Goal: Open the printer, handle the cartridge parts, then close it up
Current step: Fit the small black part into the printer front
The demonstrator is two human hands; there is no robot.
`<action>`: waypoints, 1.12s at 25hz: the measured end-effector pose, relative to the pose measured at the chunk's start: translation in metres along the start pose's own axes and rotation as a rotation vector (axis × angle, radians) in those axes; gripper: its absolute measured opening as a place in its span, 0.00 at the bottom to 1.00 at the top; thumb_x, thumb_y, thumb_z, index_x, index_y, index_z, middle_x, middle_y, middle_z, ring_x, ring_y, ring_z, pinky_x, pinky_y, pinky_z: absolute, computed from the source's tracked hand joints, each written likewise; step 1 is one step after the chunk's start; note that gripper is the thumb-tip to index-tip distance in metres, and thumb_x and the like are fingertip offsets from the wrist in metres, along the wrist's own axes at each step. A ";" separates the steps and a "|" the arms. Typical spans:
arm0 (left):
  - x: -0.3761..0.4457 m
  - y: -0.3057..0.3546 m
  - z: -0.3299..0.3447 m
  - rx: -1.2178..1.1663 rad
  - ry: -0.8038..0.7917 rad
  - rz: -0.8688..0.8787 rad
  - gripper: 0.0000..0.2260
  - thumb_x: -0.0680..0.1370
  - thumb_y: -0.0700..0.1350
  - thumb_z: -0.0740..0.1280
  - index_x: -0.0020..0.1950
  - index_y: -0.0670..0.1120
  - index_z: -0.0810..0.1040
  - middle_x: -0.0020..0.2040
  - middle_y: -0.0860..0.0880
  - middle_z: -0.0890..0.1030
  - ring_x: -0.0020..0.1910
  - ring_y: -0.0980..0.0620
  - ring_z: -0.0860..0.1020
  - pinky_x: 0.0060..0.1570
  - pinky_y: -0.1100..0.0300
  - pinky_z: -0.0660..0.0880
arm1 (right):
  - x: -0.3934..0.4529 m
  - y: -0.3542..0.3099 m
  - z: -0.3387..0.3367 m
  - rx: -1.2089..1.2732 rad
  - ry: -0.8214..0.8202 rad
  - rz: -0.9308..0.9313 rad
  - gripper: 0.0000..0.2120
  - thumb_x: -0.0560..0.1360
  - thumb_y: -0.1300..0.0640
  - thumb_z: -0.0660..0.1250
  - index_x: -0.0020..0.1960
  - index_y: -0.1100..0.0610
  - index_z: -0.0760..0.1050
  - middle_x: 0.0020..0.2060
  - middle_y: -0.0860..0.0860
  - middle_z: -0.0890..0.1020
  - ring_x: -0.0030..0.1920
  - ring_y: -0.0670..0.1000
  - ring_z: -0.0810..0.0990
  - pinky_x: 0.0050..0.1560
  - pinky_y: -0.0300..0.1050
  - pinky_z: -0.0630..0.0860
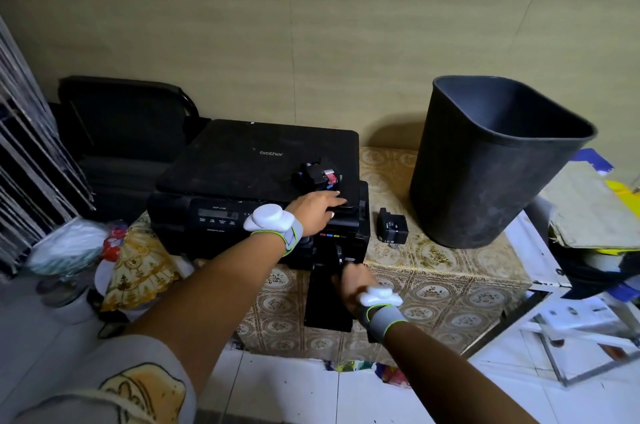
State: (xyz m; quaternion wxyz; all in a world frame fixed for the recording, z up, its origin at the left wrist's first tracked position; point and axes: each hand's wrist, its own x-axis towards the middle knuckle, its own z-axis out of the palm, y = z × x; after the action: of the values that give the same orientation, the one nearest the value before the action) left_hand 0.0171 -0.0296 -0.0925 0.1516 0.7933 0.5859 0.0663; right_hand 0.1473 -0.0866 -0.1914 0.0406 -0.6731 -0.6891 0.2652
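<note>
The left hand (317, 207) lies flat-fingered on the black Brother printer (256, 181), beside the black-and-red cartridge part (320, 176). The right hand (353, 276) grips the black front tray (325, 299); steady the lid, push squarely.

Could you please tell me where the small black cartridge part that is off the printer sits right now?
The small black cartridge part stands on the patterned tablecloth, just right of the printer and left of the black bin.

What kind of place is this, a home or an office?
Probably a home corner used for printing: the printer stands on a flower-patterned cloth, beside a black bin, on a tiled floor.
</note>
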 end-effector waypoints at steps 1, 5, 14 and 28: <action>0.001 -0.001 0.001 0.019 -0.008 0.002 0.21 0.80 0.40 0.61 0.73 0.51 0.68 0.77 0.52 0.63 0.76 0.51 0.62 0.74 0.57 0.62 | 0.001 0.000 0.000 0.005 0.002 0.003 0.17 0.73 0.51 0.61 0.48 0.64 0.77 0.48 0.63 0.83 0.48 0.63 0.82 0.41 0.48 0.71; 0.007 0.002 -0.005 0.114 0.002 -0.005 0.20 0.80 0.41 0.61 0.72 0.54 0.69 0.76 0.54 0.65 0.75 0.50 0.64 0.71 0.55 0.66 | 0.005 -0.004 -0.001 0.034 0.022 0.026 0.17 0.72 0.50 0.61 0.48 0.64 0.77 0.49 0.62 0.83 0.49 0.62 0.82 0.41 0.47 0.70; 0.010 0.006 -0.014 0.248 -0.044 0.028 0.22 0.80 0.39 0.60 0.72 0.54 0.69 0.75 0.53 0.67 0.73 0.49 0.67 0.69 0.56 0.67 | 0.020 -0.021 -0.013 0.083 0.033 0.074 0.15 0.76 0.55 0.59 0.55 0.65 0.76 0.55 0.63 0.81 0.55 0.62 0.80 0.46 0.47 0.71; 0.021 0.000 -0.018 0.398 -0.004 0.097 0.15 0.80 0.46 0.61 0.66 0.57 0.75 0.61 0.46 0.82 0.62 0.43 0.77 0.56 0.54 0.74 | 0.035 -0.011 -0.015 0.052 0.000 0.137 0.12 0.76 0.57 0.59 0.56 0.61 0.75 0.57 0.60 0.80 0.56 0.61 0.79 0.55 0.56 0.76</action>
State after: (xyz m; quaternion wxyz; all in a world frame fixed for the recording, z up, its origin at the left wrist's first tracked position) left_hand 0.0187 -0.0066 -0.0767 -0.0104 0.8350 0.5483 -0.0453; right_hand 0.1404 -0.0481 -0.1842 0.0399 -0.7174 -0.6343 0.2854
